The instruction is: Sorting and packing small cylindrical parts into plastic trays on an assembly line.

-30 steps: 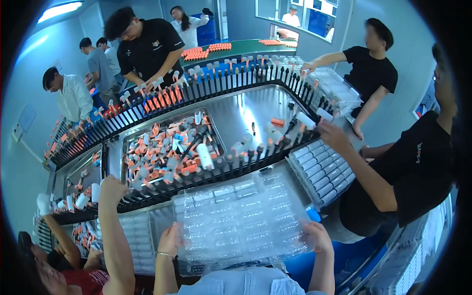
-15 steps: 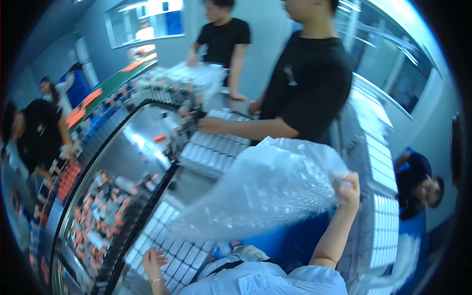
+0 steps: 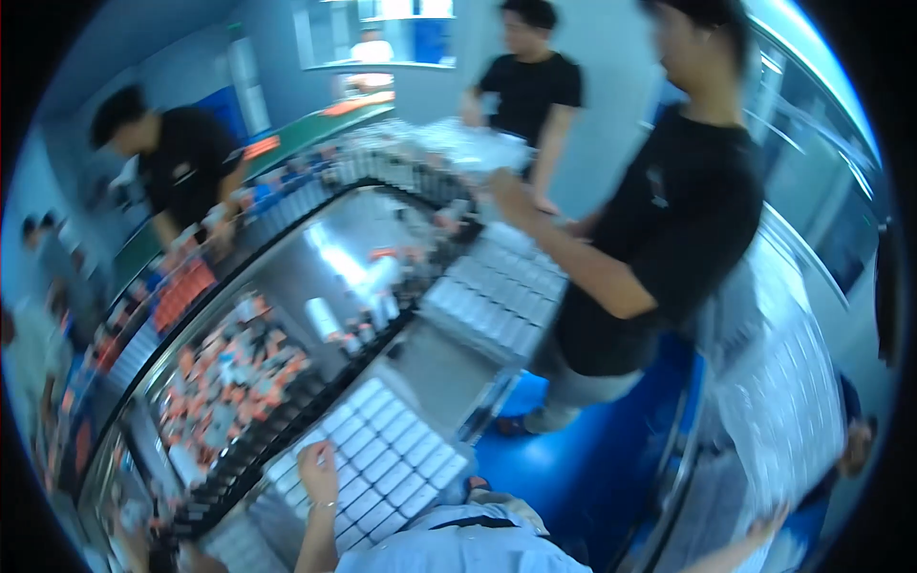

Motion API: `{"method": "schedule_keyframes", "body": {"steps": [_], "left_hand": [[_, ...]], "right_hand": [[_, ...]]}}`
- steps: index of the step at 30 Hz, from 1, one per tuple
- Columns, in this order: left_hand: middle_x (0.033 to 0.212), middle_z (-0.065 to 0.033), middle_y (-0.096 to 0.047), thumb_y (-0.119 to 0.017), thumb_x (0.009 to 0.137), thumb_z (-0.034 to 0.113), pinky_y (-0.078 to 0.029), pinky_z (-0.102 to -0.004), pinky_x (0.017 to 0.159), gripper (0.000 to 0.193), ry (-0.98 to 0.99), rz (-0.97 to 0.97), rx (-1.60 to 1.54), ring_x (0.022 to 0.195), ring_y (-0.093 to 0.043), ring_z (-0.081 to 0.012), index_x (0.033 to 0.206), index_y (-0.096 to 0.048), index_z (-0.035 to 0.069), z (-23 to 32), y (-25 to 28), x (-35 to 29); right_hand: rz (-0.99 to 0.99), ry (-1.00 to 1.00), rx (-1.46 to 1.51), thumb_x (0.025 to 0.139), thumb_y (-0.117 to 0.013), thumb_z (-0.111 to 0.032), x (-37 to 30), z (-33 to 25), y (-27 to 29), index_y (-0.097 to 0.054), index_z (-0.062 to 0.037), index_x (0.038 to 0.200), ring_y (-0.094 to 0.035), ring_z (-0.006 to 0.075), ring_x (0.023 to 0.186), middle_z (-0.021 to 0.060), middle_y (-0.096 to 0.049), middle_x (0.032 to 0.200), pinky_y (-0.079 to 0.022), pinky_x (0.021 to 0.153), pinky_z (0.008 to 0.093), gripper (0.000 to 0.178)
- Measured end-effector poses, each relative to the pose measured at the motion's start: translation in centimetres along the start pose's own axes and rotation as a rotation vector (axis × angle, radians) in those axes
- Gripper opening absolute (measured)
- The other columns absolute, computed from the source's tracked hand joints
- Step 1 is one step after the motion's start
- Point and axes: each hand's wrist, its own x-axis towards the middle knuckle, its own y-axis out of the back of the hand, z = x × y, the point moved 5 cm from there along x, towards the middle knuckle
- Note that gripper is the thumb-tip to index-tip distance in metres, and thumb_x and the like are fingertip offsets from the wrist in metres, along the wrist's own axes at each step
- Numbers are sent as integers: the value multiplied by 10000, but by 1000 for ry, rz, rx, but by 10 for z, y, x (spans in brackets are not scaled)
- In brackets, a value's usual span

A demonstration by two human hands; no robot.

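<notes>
My left hand (image 3: 318,473) rests over the near-left part of a white tray (image 3: 377,458) divided into a grid of pale rectangular cells. Its fingers are loosely curled in, and I see nothing in them. Far out to the right, my right hand (image 3: 769,523) is blurred at the lower edge of a large clear plastic sheet (image 3: 778,382). The fingers seem closed on that edge, though the smear hides their exact grip. The sheet hangs along the white stacks on the right side.
Beyond the tray stands another gridded white tray (image 3: 492,296), beside a co-worker in black (image 3: 688,201). A looped conveyor (image 3: 258,244) surrounds a metal table (image 3: 296,277) with a heap of orange, white and grey pieces (image 3: 229,372). Blue floor (image 3: 573,468) lies to my right.
My right hand has swung the clear plastic sheet from above the tray to the far right. My left hand's spread fingers have curled in. The view has turned, and the near tray is now uncovered.
</notes>
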Motion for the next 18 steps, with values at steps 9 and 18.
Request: {"method": "schedule_keyframes", "body": {"steps": [9,18], "left_hand": [[997,-147,-538,-617,699,57,-401,-405,835,262,-18,102,314,942,-494,-334,955,-573,22,-32,33,-14],[970,-127,-585,-654,711,203,-415,-406,830,333,137,-10,448,915,-537,-316,1004,-587,60,-74,58,-9]], "right_hand": [[281,-486,1631,870,-482,-155,146,54,172,-471,-48,1205,-516,249,1047,126,-512,1195,-402,897,368,352],[641,188,2801,832,-549,-36,70,276,450,-616,-30,987,-593,191,833,113,-622,903,-478,731,300,169]]}}
